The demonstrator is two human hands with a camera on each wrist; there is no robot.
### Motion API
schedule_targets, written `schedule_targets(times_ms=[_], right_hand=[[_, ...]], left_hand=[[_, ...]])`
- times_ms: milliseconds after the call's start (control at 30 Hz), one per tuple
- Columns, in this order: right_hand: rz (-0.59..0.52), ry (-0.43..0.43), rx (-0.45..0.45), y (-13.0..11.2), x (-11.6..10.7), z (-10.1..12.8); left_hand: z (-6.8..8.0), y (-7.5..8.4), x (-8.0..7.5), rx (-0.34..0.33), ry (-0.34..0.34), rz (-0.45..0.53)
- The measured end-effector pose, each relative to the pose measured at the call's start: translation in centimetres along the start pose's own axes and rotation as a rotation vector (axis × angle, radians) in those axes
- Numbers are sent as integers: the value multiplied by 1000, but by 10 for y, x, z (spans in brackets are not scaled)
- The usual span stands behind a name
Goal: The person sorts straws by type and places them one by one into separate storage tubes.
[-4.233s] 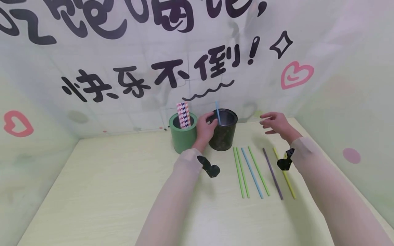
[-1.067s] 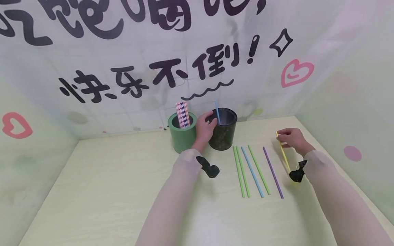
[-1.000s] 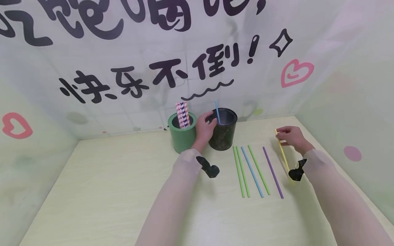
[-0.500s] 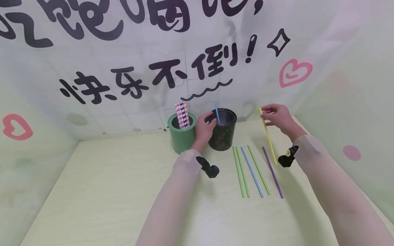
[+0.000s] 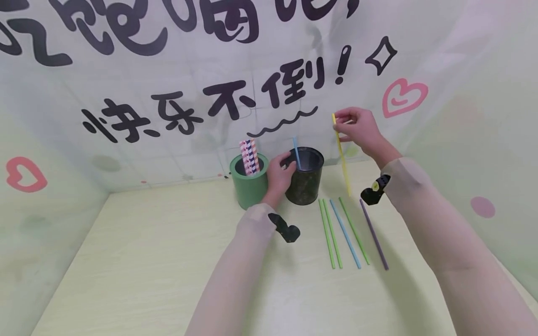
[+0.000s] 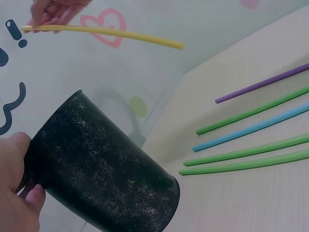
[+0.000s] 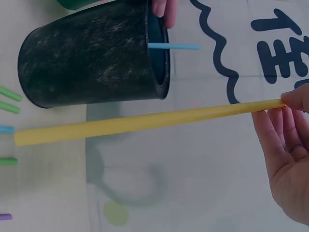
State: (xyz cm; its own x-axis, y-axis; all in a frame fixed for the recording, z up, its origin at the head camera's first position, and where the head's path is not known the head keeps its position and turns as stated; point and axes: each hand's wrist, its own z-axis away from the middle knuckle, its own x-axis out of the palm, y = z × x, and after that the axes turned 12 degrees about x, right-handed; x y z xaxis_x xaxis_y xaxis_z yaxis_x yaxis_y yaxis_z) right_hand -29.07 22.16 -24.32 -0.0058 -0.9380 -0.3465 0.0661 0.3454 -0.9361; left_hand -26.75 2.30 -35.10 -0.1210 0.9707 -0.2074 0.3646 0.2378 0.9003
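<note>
My right hand (image 5: 360, 130) pinches a yellow straw (image 5: 342, 161) near its top end, raised to the right of the black can (image 5: 303, 186). The straw hangs steeply, its lower end level with the can's lower part in the head view. My left hand (image 5: 279, 177) grips the black can's left side at the rim, thumb and fingers around the edge. A blue straw (image 5: 296, 151) stands in that can, leaning on the rim. In the right wrist view, the yellow straw (image 7: 135, 124) lies across the picture beside the can, apart from it.
Left of the black can stands a green can (image 5: 250, 191) with several patterned paper straws (image 5: 250, 156). On the table lie several green straws, a blue straw (image 5: 345, 234) and a purple straw (image 5: 374, 234) in a row. A printed wall sheet (image 5: 189, 154) rises behind the table.
The right hand has picked up the yellow straw from the table's right side, then lifted it and carried it left toward the black can. The left hand has stayed on the can.
</note>
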Motion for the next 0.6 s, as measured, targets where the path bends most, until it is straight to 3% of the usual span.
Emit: schedule_targets(times_ms=[333,600], right_hand=[[-159,18,-52,-54,17,-5],[-261,31,-107,-71,31,-10]], left_hand=[[0,-1,1,11,10,-1],[0,-3,0,35,9,12]])
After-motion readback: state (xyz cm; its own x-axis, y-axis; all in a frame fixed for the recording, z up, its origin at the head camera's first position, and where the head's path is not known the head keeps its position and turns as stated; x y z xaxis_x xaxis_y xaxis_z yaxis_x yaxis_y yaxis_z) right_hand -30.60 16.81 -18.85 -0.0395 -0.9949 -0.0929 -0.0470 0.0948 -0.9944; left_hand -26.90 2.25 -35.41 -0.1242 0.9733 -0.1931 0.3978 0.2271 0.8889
